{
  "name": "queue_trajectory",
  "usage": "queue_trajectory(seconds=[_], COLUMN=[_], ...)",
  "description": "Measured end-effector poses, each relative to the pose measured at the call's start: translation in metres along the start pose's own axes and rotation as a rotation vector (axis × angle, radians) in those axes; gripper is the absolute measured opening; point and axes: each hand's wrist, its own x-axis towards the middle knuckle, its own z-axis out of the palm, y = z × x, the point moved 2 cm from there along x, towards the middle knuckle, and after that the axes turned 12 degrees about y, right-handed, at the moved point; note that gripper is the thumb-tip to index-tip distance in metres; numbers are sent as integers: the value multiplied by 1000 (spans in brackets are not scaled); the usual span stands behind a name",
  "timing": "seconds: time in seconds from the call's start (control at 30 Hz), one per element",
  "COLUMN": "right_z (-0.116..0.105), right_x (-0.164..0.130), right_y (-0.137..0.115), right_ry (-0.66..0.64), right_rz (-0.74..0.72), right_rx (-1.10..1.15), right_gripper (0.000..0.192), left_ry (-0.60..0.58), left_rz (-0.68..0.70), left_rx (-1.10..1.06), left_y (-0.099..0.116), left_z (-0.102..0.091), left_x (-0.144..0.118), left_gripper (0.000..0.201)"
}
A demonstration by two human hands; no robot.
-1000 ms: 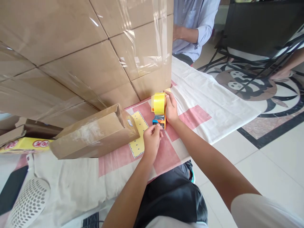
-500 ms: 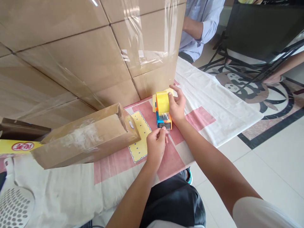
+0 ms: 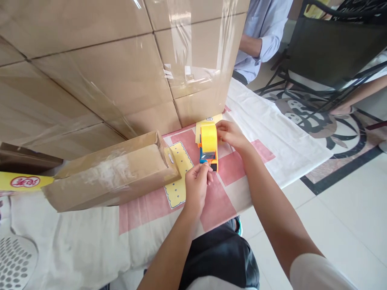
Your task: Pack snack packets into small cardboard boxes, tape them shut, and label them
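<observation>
A tape dispenser with an orange and blue frame and a black front end rests on the table. A yellow-looking roll of packing tape sits in it. My left hand is closed in a pinch at the dispenser's front end, where clear tape comes off the roll; the tape end is mostly hidden by the fingers. On the far right side of the roll, my right hand has its fingers curled against it, steadying the dispenser. Some of those fingertips are hidden behind the roll.
Tall taped cardboard boxes wall off the back. A long carton lies at left, touching a yellow card; another yellow card lies behind the dispenser. A perforated white skimmer is bottom left. A person's sleeve shows beyond.
My right hand has shifted from the top of the roll to its right side, its thumb coming off the top. The dispenser has turned slightly. My left hand stays pinched at the front.
</observation>
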Motion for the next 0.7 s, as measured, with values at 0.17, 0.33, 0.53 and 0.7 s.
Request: queue_trajectory(seconds=[0.17,0.33,0.53,0.7], right_z=[15,29,24,24], right_x=[-8,-14,-12,-17], right_y=[-5,-8,-6,-10], right_ry=[94,150,134,-9], right_rz=[-207,-271,-208,8], right_rx=[-359,-597,-431,35], right_gripper=[21,12,6,15], left_ry=[-52,-56,-55,-56], left_rz=[32,53,142,196], left_rx=[-2,54,128,177], left_y=[3,2,2,1], left_z=[2,3,3,4], left_x=[0,-2,-4,-5], left_gripper=[30,30,26,29])
